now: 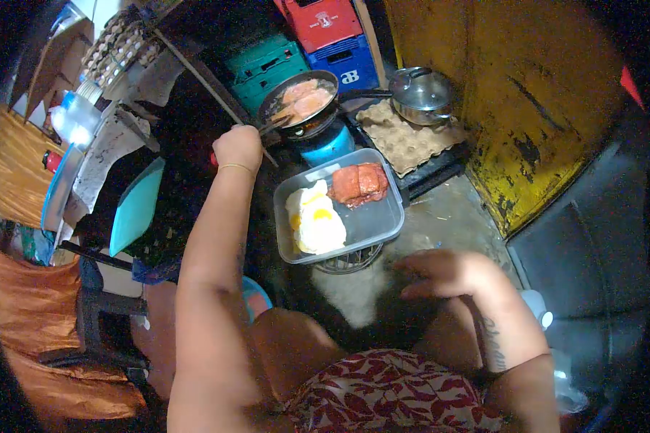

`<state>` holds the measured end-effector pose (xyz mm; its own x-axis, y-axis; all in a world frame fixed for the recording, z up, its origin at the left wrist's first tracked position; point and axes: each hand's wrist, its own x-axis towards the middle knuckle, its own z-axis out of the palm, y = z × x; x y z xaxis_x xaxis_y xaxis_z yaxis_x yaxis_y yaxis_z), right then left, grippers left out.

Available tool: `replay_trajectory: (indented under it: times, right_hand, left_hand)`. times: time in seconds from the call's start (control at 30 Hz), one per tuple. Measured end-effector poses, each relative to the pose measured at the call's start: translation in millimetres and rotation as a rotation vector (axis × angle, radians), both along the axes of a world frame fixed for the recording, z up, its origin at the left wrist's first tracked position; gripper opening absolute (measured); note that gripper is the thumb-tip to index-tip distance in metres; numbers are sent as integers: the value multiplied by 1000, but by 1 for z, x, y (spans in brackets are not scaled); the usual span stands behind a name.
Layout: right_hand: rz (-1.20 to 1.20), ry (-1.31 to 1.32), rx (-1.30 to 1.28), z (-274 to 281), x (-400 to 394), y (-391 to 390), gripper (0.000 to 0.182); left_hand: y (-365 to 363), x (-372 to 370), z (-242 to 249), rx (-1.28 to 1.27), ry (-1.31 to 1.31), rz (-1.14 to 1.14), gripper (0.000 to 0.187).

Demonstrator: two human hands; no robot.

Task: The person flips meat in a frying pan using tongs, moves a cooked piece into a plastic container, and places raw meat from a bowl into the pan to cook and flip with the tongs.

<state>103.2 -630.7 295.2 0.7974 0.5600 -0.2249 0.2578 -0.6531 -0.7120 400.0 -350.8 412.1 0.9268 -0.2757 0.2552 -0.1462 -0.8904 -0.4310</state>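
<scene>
Spatula [282, 117] sat in frying pan [272, 104] with pink slices [307, 101] — left hand [239, 149] clamped on it; right hand [446, 273] hung near plastic container [372, 221], fingers [422, 261] apart

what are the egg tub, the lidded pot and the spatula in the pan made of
Tub: probably plastic, clear and smooth, since its walls look see-through. Pot: likely polished metal, from its silvery shine; its lid may be glass. Spatula: possibly wood, going by its matte brown blade.
</scene>
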Motion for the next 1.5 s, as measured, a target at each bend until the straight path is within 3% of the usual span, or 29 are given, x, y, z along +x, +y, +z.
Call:
replay_trajectory:
  times: [0.37, 0.73, 1.07, 1.27, 1.37, 1.47, 1.5]
  right_hand:
    - [-35, 40, -148, 5, 0, 1, 75]
    - [-35, -5, -33, -17, 1, -9, 72]
    - [-64, 56, -31, -4, 3, -8, 70]
    - [-149, 277, 98, -28, 8, -10, 70]
    - [-24, 59, -13, -25, 11, -7, 73]
    - [-153, 485, 140, -18, 17, -3, 74]
    - [-41, 336, 13, -12, 18, -4, 74]
  left_hand:
    - [-27, -2, -6, -50, -23, -20, 24]
    - [-39, 13, -4, -137, -89, -3, 26]
    - [-47, 55, -18, -41, -160, -55, 24]
    - [-52, 85, -31, -68, -111, -21, 26]
    - [-54, 91, -30, -156, -8, 50, 29]
    - [-59, 89, -24, -234, 53, 105, 30]
    - [-62, 86, -22, -241, 59, 106, 29]
